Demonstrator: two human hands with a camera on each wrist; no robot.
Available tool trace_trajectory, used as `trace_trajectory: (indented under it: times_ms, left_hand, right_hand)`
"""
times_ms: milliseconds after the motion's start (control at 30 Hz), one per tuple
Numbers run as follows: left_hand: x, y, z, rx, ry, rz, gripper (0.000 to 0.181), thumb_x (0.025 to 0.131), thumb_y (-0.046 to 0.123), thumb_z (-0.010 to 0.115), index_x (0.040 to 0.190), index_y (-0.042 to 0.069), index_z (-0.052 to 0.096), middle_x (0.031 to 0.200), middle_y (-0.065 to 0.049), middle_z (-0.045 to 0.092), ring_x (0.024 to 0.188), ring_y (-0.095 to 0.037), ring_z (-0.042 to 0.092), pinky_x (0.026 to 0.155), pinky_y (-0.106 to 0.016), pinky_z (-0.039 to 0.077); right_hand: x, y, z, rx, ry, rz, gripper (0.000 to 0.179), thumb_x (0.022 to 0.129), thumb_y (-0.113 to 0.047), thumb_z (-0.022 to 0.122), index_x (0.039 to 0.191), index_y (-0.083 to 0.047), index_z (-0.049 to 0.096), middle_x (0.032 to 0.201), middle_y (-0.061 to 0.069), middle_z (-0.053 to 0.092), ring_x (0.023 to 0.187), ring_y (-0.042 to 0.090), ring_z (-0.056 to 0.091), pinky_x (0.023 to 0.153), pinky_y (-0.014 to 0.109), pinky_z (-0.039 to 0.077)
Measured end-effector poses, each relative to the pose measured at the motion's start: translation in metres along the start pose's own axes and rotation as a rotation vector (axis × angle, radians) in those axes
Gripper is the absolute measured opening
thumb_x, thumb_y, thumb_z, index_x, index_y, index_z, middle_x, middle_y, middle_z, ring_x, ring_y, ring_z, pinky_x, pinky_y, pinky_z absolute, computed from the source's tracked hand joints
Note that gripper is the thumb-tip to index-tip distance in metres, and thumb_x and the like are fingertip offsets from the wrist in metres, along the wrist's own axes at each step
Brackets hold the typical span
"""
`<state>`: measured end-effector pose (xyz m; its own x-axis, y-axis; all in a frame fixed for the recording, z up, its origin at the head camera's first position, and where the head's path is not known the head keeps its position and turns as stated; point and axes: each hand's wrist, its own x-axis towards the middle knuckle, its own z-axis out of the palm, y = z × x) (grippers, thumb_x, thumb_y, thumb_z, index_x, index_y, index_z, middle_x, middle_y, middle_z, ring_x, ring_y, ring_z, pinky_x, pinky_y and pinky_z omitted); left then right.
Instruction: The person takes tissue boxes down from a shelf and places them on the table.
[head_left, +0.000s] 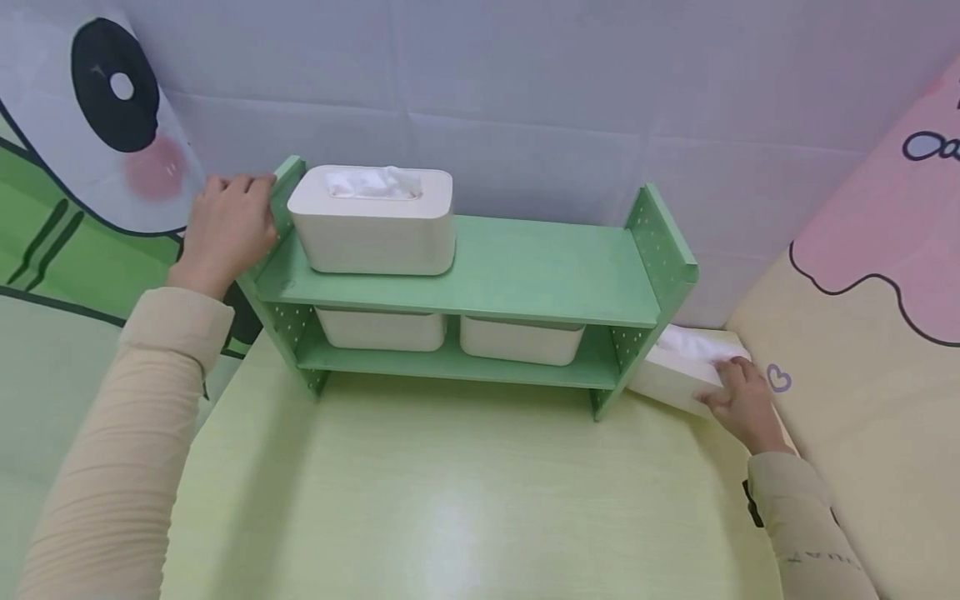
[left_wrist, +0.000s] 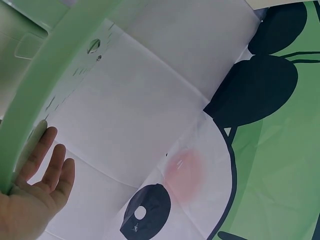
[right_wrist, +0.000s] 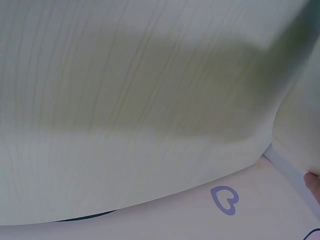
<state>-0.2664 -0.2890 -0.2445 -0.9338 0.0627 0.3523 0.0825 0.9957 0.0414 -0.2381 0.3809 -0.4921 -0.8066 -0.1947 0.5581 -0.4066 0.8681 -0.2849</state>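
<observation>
A green two-tier shelf [head_left: 540, 267] stands on the table by the back wall. At its upper left end, my left hand [head_left: 228, 225] grips the side panel [left_wrist: 52, 65], fingers along one face; the thumb is hidden. To the right of the shelf, my right hand [head_left: 742, 404] holds the near right end of a white tissue box [head_left: 667, 382], thumb and fingers apart across it. That box lies on the table with white tissue showing on top. In the right wrist view only a fingertip [right_wrist: 313, 184] shows against the box [right_wrist: 299, 117].
Another white tissue box [head_left: 371, 237] sits on the upper tier at the left. Below it, two white boxes [head_left: 382, 330] stand side by side on the lower tier. A pale wood-grain table [head_left: 450, 483] meets a printed wall [head_left: 847, 400] close on the right.
</observation>
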Motion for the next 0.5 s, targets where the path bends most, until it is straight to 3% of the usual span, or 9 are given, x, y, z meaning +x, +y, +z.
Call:
trace_trajectory:
  times_ms: [500]
  left_hand:
    - [-0.0002, 0.0005, 0.0004, -0.001, 0.02, 0.008, 0.048, 0.09, 0.007, 0.027, 0.136, -0.007, 0.034, 0.129, -0.032, 0.042, 0.11, -0.053, 0.034, 0.09, -0.062, 0.03]
  right_hand:
    - [-0.0007, 0.0078, 0.0069, -0.005, -0.09, 0.006, 0.056, 0.062, -0.008, 0.079, 0.108, 0.009, 0.051, 0.106, 0.029, 0.045, 0.094, 0.046, 0.043, 0.078, 0.06, 0.034]
